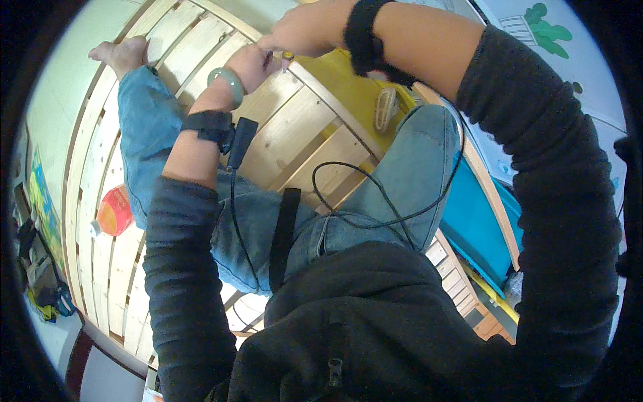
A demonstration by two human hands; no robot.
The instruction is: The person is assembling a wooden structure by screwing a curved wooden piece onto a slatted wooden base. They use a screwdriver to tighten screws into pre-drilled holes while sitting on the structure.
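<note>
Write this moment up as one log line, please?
left hand: closed beside small tool | right hand: pinching small tool | surface: wooden slat frame | nearby: plastic bottle on slats

Soft, even daylight fills the head view, bright on the pale wooden slats and the white wall at the upper right, with no hard glare and only faint shadows under the forearms. The fisheye lens bends the slats into arcs and leaves a black vignette around the circular picture, where detail smears toward the rim. The dark hooded top in the foreground reads nearly black with little texture, and the right hand looks slightly soft.
</note>
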